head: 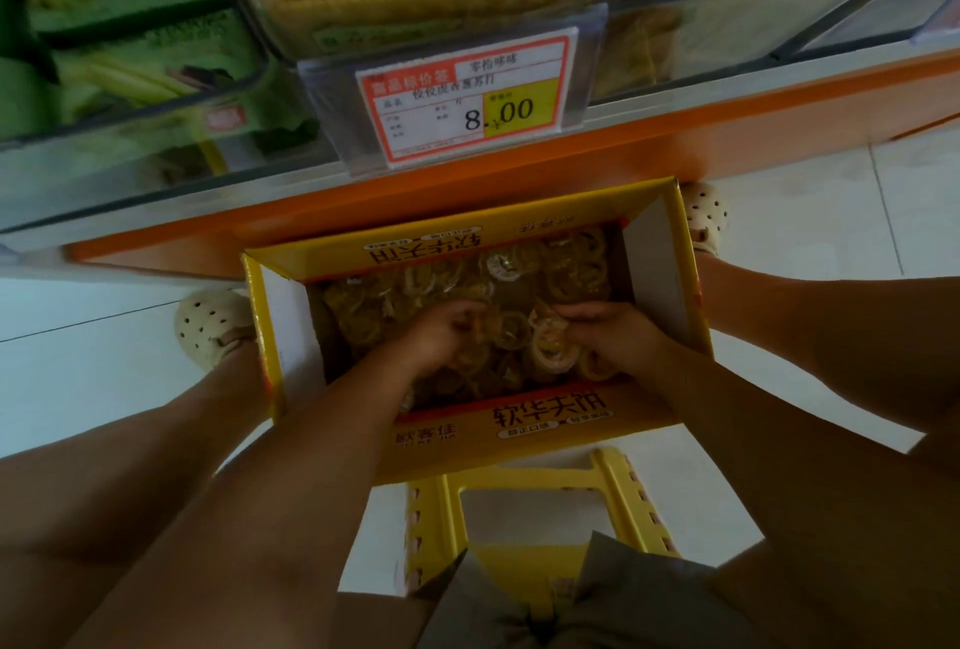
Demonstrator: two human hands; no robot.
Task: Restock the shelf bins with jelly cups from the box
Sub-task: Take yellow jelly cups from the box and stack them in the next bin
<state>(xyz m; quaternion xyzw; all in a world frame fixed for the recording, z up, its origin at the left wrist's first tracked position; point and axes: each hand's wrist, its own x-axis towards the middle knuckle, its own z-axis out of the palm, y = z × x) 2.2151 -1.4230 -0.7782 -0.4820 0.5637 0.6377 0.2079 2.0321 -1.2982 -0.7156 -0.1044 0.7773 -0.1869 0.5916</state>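
Jelly cups [519,295]: a loose yellow heap, clear-lidded, filling the floor of the open box [670,274]. The box stands on the tiled floor [805,212] between your feet, its far wall against the orange shelf base [675,144].

Relation to hands: the heap lies directly beneath both, with more cups ahead toward the far wall. Neither hand is nearer, as they meet at the middle over one cluster. The box's long side runs across you, left to right.

Left hand [441,336]: reached down into the box, palm down, fingers curled into the heap and grasping cups.

Right hand [608,336]: likewise lowered, its fingers closed round a bunch of cups at its inner side.

Shelf bins [156,129]: clear-fronted, up and beyond the box, holding green and yellow packets. By my judgement, the load must be lifted forward over the far wall.

Price tag [467,97]: red and yellow, on the bin front.

Stool [519,482]: yellow plastic, just behind the box.
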